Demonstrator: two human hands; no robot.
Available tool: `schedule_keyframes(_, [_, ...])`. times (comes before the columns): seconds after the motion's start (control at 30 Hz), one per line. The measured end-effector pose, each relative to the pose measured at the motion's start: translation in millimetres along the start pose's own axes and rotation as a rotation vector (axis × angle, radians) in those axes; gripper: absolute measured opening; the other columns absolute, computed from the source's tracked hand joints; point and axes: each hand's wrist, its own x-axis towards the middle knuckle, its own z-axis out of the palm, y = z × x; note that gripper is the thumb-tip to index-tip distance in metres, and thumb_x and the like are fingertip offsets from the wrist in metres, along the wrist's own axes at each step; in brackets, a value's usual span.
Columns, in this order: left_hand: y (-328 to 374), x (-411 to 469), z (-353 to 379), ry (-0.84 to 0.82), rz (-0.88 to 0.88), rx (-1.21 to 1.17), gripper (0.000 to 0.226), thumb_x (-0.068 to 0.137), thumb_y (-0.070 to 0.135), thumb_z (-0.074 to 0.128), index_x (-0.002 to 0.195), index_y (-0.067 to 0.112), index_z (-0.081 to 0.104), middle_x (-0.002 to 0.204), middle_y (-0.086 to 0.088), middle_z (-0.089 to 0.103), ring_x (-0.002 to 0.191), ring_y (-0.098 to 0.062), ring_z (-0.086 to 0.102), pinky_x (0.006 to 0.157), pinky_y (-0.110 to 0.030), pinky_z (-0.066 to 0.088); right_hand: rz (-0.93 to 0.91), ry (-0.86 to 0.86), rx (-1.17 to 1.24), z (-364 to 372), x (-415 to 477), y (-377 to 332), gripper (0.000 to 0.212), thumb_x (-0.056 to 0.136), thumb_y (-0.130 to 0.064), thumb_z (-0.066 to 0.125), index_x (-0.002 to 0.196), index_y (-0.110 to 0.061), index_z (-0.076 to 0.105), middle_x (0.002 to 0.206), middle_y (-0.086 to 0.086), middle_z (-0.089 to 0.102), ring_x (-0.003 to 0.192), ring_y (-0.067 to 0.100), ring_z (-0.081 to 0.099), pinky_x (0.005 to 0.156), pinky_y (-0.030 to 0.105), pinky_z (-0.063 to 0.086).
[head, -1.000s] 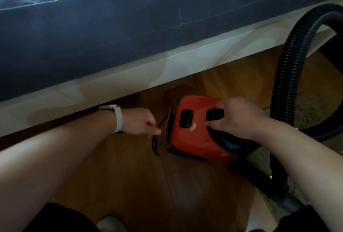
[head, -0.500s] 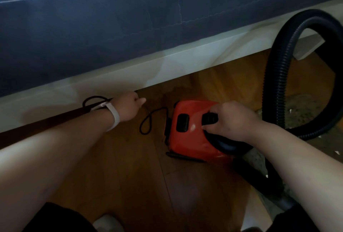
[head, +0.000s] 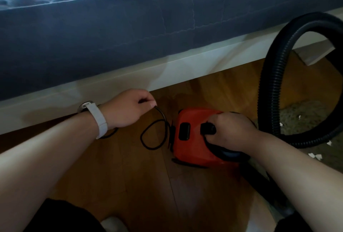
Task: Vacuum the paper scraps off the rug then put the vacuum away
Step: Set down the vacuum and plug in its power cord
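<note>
Though there is only the head view to go on, it shows the relation that matters. The left hand has its fingers curled in, and its thumb and forefinger pinch the black cord just at the fingertips. From that pinch the cord curves away to the right of the hand and back toward the person. It drops into a slack loop on the wooden floor and meets the near end of the red vacuum.

The vacuum lies to the right of the left hand, apart from it, with only the cord between them. Its long axis runs roughly left to right, cord end toward the left hand. The right hand is on top of it, fingers wrapped round the black carrying handle, so this hand is nearer the body of the machine.

The ribbed hose arches up on the far right of the right hand. Beyond it lies the rug, with white paper scraps on it. Drawing out more cord would probably mean pulling leftward, along the pale bed frame just behind the left hand's knuckles. Meanwhile the right hand would steady the machine.
</note>
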Motion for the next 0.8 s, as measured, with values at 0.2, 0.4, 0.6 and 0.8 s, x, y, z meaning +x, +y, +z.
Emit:
schedule_keyframes(0.2, [-39,-13,4,-0.168,-0.059,0.001,0.014,0.099,0.034,0.056,0.093,0.039,0.068,0.082,0.015,0.069,0.075,0.002,0.065,0.067,-0.019,0.048,-0.005,0.021,0.107,-10,2,-15,0.031,0.086,-0.050,0.062,0.103,-0.023,0.060,0.082,-0.015,0.054,0.070,0.002,0.051,0.061,0.026,0.049])
schedule_keyframes(0.4, [-93,-34,17,-0.221,-0.182,-0.167,0.011,0.100,0.027,0.059,0.097,0.029,0.070,0.086,0.009,0.071,0.078,-0.002,0.069,0.063,-0.011,0.048,-0.115,0.131,0.391,-4,5,-66,0.027,0.084,-0.046,0.070,0.104,-0.031,0.061,0.096,-0.018,0.053,0.087,0.000,0.053,0.075,0.018,0.045])
schedule_keyframes(0.6, [-93,-42,15,-0.141,-0.106,-0.539,0.024,0.098,0.023,0.061,0.082,0.036,0.073,0.070,0.010,0.066,0.062,-0.006,0.060,0.060,-0.018,0.048,-0.108,-0.141,0.669,26,27,-139,0.036,0.085,-0.058,0.065,0.115,-0.042,0.054,0.103,-0.017,0.062,0.092,0.000,0.060,0.081,0.025,0.054])
schedule_keyframes(0.8, [-99,-57,8,-0.274,0.001,-0.500,0.019,0.091,0.046,0.058,0.083,0.032,0.069,0.070,0.006,0.062,0.065,-0.011,0.059,0.069,-0.024,0.048,-0.098,-0.109,0.879,19,29,-152,0.036,0.094,-0.045,0.062,0.077,-0.013,0.062,0.055,-0.009,0.051,0.048,0.006,0.050,0.046,0.025,0.041])
